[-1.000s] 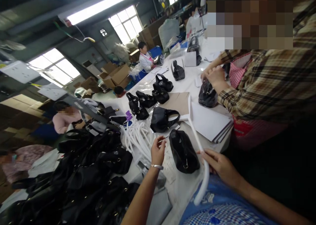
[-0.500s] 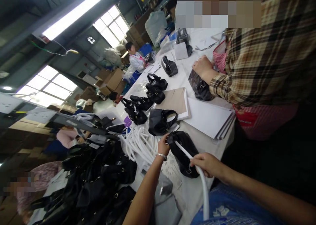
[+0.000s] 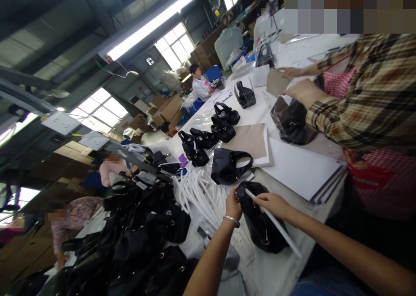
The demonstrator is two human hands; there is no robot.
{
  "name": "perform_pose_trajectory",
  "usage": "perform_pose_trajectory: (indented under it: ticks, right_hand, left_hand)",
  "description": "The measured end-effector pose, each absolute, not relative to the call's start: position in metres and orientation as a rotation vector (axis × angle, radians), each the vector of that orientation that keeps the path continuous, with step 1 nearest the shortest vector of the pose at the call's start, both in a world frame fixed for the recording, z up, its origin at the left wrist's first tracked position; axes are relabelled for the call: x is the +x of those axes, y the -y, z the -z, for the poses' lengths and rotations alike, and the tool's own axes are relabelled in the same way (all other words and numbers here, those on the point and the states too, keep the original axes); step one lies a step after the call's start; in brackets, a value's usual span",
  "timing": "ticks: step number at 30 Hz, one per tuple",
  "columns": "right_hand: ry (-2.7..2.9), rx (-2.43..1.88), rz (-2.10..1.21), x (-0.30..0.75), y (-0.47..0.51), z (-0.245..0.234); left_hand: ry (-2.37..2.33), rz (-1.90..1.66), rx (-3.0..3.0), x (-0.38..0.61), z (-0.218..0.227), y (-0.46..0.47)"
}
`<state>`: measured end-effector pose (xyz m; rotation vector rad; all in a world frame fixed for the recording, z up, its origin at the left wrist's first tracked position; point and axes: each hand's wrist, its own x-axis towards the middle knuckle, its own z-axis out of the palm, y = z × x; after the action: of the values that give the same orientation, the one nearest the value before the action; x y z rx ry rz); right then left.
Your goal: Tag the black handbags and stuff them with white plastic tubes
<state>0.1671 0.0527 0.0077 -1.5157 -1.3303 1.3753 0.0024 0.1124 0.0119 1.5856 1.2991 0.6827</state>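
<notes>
A small black handbag [image 3: 264,229] lies on the white table [image 3: 276,272] in front of me. My left hand [image 3: 232,205] is closed on the bag's top edge at its left side. My right hand [image 3: 272,204] is closed on a long white foam tube [image 3: 282,231] that slants across the bag, its upper tip at the bag's opening. A loose heap of the same white tubes [image 3: 195,192] lies just left of my left hand.
A large pile of black bags [image 3: 136,244] fills the table's left side. More black handbags [image 3: 229,166] and stacked white and brown boards [image 3: 299,168] lie beyond. A person in a plaid shirt [image 3: 367,101] handles a bagged handbag [image 3: 292,122] on the right. Other people work farther off.
My right hand has slid the white tube up along the bag toward its opening. My left hand has stayed gripping the bag's edge. The view has shifted.
</notes>
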Motion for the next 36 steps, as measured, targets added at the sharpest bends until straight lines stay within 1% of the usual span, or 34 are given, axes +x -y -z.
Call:
perform_pose_trajectory:
  ticks: [3, 7, 14, 18, 22, 24, 27, 29, 32, 36]
  right_hand:
    - [1.387, -1.428, -1.371, 0.162, -0.057, -0.004]
    - [1.339, -1.401, -1.420, 0.156, -0.059, -0.002]
    - [1.345, -1.086, -1.548, 0.166, -0.064, -0.005]
    - [1.570, -1.151, -1.446, 0.182, -0.052, 0.004]
    - [1.674, -1.186, -1.613, 0.188, -0.042, 0.013]
    - [1.720, -1.231, -1.527, 0.186, -0.044, 0.012]
    - [1.731, -1.311, -1.203, 0.180, -0.050, 0.004]
    - [1.662, -1.337, -1.076, 0.176, -0.053, -0.002]
    - [1.505, -1.344, -1.063, 0.170, -0.054, -0.008]
    - [1.313, -1.275, -1.181, 0.163, -0.056, -0.009]
  left_hand:
    - [-1.248, -0.633, 1.238, 0.002, -0.004, -0.104]
    - [-1.084, -0.546, 1.002, -0.004, -0.007, -0.096]
    - [-0.971, -0.564, 0.994, -0.011, -0.026, -0.106]
    - [-0.995, -0.580, 0.993, -0.010, -0.022, -0.112]
    - [-1.019, -0.586, 0.996, -0.010, -0.022, -0.111]
    - [-1.033, -0.591, 1.004, -0.009, -0.023, -0.110]
    - [-1.066, -0.652, 0.948, -0.007, -0.027, -0.107]
    - [-1.081, -0.732, 0.856, -0.006, -0.030, -0.103]
    - [-1.065, -0.866, 0.685, -0.004, -0.032, -0.094]
    - [-1.074, -0.933, 0.629, -0.002, -0.034, -0.080]
